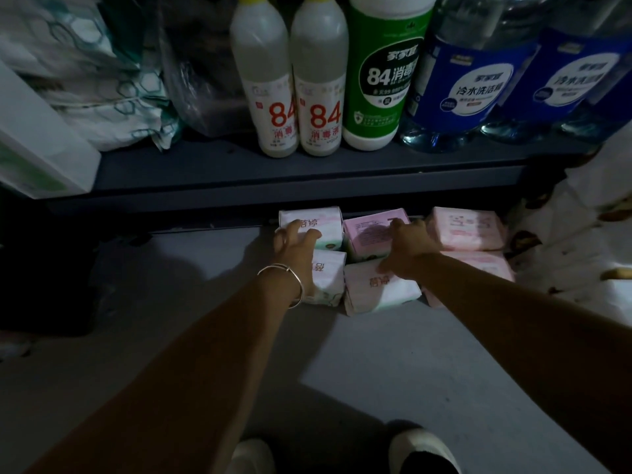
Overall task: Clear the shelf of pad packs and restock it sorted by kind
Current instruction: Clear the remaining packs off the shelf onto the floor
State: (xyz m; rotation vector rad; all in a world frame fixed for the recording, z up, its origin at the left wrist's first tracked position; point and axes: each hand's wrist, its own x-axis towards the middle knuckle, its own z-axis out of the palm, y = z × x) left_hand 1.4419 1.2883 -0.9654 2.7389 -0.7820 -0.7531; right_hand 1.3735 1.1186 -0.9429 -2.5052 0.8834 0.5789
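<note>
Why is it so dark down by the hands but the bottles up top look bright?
Head view: light reaches the two white 84 bottles and the green bottle; the shelf shades the pad packs, left hand and right hand; arm shadows fall on the grey floor; the wide lens tilts the bottles outward, and the far left edge is blurred.
</note>
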